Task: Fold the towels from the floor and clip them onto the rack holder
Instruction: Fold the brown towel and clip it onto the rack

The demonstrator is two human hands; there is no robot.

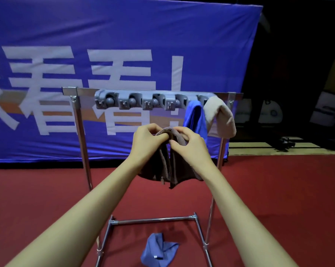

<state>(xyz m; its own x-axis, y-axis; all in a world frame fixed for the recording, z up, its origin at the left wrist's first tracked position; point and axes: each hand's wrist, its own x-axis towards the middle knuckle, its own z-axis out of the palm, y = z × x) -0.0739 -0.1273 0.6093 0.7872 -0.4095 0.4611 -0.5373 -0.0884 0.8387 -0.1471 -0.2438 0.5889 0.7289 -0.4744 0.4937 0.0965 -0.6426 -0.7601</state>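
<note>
Head view: both hands, left [149, 139] and right [188, 143], pinch the brown towel's [170, 166] folded top. This bunches it, probably for a clip on the rack holder [143, 102].

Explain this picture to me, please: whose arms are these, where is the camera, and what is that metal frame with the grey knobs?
No machine here: these are a person's two bare arms, seen from a camera worn on the head and looking forward and down. The left hand and right hand together pinch the top of a brown towel, which hangs folded below them; each grip is closed on it.

Behind the hands stands a metal rack on a red floor. Across its top bar runs a grey holder, a row of clips with round rollers that pinch cloth. At its right end a blue towel and a cream towel already hang. The clips to the left look free.

On the floor, between the rack's feet, lies another blue towel, crumpled. The backdrop is a blue banner with large white characters.
</note>
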